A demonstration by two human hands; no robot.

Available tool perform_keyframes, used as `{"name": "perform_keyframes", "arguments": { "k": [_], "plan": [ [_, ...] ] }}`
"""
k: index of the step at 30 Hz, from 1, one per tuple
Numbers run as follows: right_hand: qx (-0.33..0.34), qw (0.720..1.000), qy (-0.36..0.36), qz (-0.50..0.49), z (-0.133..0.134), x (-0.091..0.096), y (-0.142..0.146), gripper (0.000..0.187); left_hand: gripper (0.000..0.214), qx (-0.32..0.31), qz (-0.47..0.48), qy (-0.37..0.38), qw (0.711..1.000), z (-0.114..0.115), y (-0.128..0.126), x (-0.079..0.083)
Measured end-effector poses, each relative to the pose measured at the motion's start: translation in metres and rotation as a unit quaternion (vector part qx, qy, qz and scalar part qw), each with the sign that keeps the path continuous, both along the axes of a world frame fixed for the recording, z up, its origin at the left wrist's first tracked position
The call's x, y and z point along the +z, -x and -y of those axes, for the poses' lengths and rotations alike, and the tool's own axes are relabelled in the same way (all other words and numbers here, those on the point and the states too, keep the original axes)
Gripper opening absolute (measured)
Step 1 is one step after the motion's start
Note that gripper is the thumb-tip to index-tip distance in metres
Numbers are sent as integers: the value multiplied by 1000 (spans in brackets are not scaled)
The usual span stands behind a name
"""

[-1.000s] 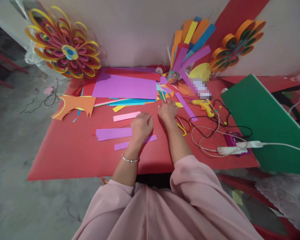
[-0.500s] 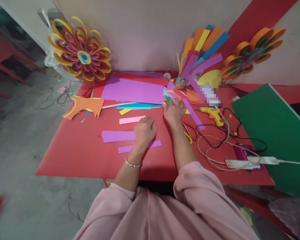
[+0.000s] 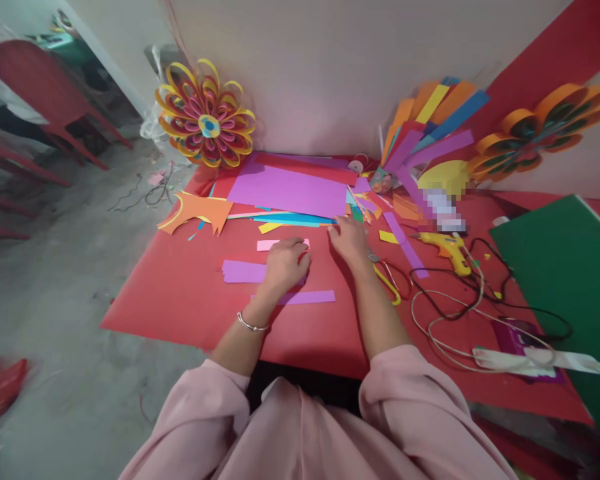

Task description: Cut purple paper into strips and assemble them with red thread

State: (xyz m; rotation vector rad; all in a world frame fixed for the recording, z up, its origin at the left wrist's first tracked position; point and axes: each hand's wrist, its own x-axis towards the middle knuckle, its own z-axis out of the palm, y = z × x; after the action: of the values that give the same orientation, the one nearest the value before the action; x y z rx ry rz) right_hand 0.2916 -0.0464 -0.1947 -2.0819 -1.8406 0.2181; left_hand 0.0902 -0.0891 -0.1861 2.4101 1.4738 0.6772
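Observation:
My left hand (image 3: pixel 287 261), palm down with its fingers stretched out, lies over the right part of a pink paper strip (image 3: pixel 267 245). Partly under its palm is a stack of purple strips (image 3: pixel 243 271); a single purple strip (image 3: pixel 313 297) lies nearer me. My right hand (image 3: pixel 349 241) has its fingers loosely apart by the near right corner of a large purple sheet (image 3: pixel 295 189), and I see nothing held in it. Scissors (image 3: pixel 387 283) with a yellow handle rest beside my right forearm.
A yellow glue gun (image 3: pixel 450 250), looping cables and a white power strip (image 3: pixel 510 360) occupy the right side, beside a green board (image 3: pixel 555 267). Paper flowers (image 3: pixel 209 125) lean on the wall. A cup (image 3: pixel 381 180) holds coloured strips. Orange cut paper (image 3: pixel 205 210) lies left.
The camera has turned left, so the table appears further right. My left hand has shifted left over the pink strip and its fingers have straightened. My right hand has drawn back from the paper scraps.

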Motion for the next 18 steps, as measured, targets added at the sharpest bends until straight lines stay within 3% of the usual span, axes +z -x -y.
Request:
{"name": "perform_keyframes", "arguments": {
  "k": [8,18],
  "plan": [
    [46,996,-71,-13,20,-3,8,44,24,-148,-42,-18,988,22,23,5],
    [56,998,-3,-12,36,6,15,35,23,-145,-17,-20,989,19,25,-5]
  ]
}}
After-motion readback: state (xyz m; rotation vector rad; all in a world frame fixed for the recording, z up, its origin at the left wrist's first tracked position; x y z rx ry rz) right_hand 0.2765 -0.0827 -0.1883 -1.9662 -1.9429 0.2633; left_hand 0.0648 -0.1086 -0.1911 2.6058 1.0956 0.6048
